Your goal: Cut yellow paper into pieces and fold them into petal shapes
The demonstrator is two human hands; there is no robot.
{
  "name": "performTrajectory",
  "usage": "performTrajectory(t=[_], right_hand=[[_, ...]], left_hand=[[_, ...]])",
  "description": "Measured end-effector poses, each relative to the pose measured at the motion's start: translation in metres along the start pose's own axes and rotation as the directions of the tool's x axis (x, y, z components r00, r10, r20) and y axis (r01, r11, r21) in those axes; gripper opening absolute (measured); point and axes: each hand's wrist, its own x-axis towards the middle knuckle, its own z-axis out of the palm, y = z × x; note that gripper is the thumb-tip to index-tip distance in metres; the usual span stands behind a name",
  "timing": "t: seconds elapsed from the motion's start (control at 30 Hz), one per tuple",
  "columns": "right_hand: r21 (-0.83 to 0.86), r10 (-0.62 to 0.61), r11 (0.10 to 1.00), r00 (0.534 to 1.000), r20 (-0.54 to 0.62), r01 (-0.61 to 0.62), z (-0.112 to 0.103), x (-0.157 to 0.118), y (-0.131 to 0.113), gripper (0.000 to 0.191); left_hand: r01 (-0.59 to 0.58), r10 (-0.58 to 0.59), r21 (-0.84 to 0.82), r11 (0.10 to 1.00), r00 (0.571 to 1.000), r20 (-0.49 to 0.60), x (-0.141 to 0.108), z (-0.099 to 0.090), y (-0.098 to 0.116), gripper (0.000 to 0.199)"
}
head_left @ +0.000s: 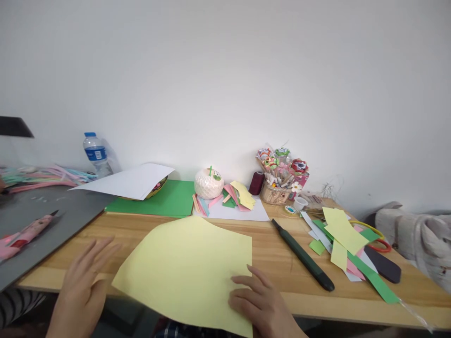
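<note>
A large pale yellow sheet of paper (190, 272) with a curved left edge lies over the front of the wooden table and hangs past its front edge. My right hand (257, 298) rests on the sheet's right side, fingers spread, the thumb hidden. Left of the paper, my left hand (84, 281) is raised near the table edge with its fingers apart and nothing in it. A dark green cutter-like tool (303, 256) lies right of the sheet.
Paper scraps (347, 234) and a dark phone-like object (383, 264) lie right. Behind are a green sheet (176, 199), white ball (209, 184), flower basket (276, 193) and bottle (96, 152). A pink tool (30, 232) sits on the grey surface (70, 223) at left.
</note>
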Motion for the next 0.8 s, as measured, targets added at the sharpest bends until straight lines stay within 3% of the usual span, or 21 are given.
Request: performTrajectory(t=[0.07,0.1,0.13,0.2,0.23,0.27,0.3,0.37,0.43,0.5,0.6,0.67,0.7,0.8], right_hand=[[0.14,0.066,0.988,0.998,-0.009,-0.064,0.006,0.002,-0.005,0.028],[0.19,0.09,0.977,0.996,0.027,-0.093,0.007,0.005,-0.009,0.029],[0.223,0.11,0.967,0.991,0.081,-0.125,0.006,0.008,-0.012,0.029],[0.258,0.153,0.947,0.976,0.154,-0.189,0.002,0.016,-0.019,0.03],[0.271,0.183,0.936,0.969,0.164,-0.222,0.0,0.019,-0.022,0.03],[0.291,0.208,0.923,0.963,0.169,-0.251,-0.003,0.022,-0.023,0.029],[0.313,0.225,0.91,0.958,0.18,-0.273,-0.005,0.023,-0.022,0.027],[0.339,0.209,0.896,0.947,0.244,-0.285,-0.008,0.023,-0.014,0.024],[0.313,0.176,0.908,0.932,0.318,-0.279,-0.011,0.019,0.0,0.051],[0.25,0.216,0.918,0.916,0.338,-0.309,-0.014,0.014,0.014,0.055],[0.203,0.27,0.917,0.907,0.322,-0.344,-0.014,0.007,0.027,0.029],[0.191,0.246,0.929,0.915,0.32,-0.316,-0.012,0.005,0.027,0.024],[0.182,0.223,0.94,0.922,0.316,-0.29,-0.01,0.005,0.026,0.024],[0.126,0.171,0.971,0.959,0.226,-0.203,-0.001,0.006,0.02,0.027]], left_hand=[[-0.146,0.145,0.011,0.989,0.988,0.061,-0.006,0.005,0.018,0.048],[-0.237,0.237,-0.022,0.971,0.957,0.167,-0.009,0.011,0.032,0.044],[-0.345,0.345,-0.046,0.937,0.901,0.264,-0.012,0.018,0.047,0.041],[-0.507,0.52,-0.129,0.853,0.8,0.298,-0.016,0.037,0.078,0.048],[-0.526,0.548,-0.162,0.835,0.769,0.329,-0.017,0.046,0.09,0.054],[-0.541,0.576,-0.206,0.816,0.729,0.369,-0.018,0.054,0.1,0.048],[-0.52,0.569,-0.234,0.822,0.725,0.389,-0.017,0.06,0.106,0.031],[-0.39,0.472,-0.266,0.881,0.737,0.484,-0.015,0.065,0.111,0.025],[-0.197,0.297,-0.227,0.954,0.739,0.605,-0.01,0.061,0.109,0.033],[-0.016,0.135,-0.172,0.985,0.69,0.711,-0.003,0.053,0.104,0.041],[0.158,0.066,-0.195,0.968,0.588,0.806,0.007,0.04,0.099,0.045],[0.196,0.061,-0.205,0.959,0.563,0.824,0.012,0.033,0.1,0.042],[0.178,0.061,-0.198,0.964,0.576,0.815,0.014,0.03,0.102,0.041],[-0.041,0.172,-0.199,0.979,0.689,0.704,0.013,0.024,0.11,0.028]])
